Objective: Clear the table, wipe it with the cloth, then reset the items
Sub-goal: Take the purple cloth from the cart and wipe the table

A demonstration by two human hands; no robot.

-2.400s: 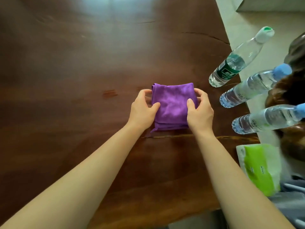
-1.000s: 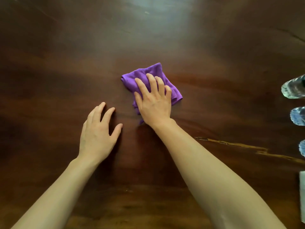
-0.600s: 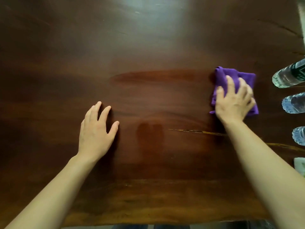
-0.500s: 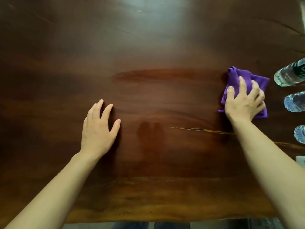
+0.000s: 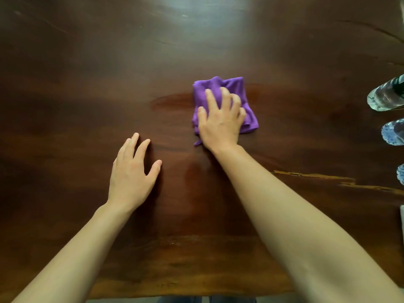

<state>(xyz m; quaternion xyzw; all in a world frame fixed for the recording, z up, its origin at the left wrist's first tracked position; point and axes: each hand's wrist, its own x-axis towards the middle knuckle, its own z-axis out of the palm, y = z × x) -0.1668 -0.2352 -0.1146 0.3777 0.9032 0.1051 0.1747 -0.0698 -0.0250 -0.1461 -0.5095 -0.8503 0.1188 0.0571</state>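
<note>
A folded purple cloth (image 5: 229, 87) lies on the dark wooden table (image 5: 87, 73), a little right of centre. My right hand (image 5: 220, 121) presses flat on top of it with the fingers spread, covering its near half. My left hand (image 5: 131, 173) rests palm down on the bare wood to the left and nearer to me, fingers apart, holding nothing. A damp streak shows on the wood just left of the cloth.
Three clear water bottles lie at the right edge: one with a green label (image 5: 387, 95), one below it (image 5: 393, 132), and a third (image 5: 401, 177) barely in view. A pale packet (image 5: 401, 221) peeks in lower right. The table's near edge (image 5: 175, 296) runs along the bottom.
My right hand has slid the cloth from near the bottles at the right back leftward to the table's middle. My left hand has stayed flat in place.
</note>
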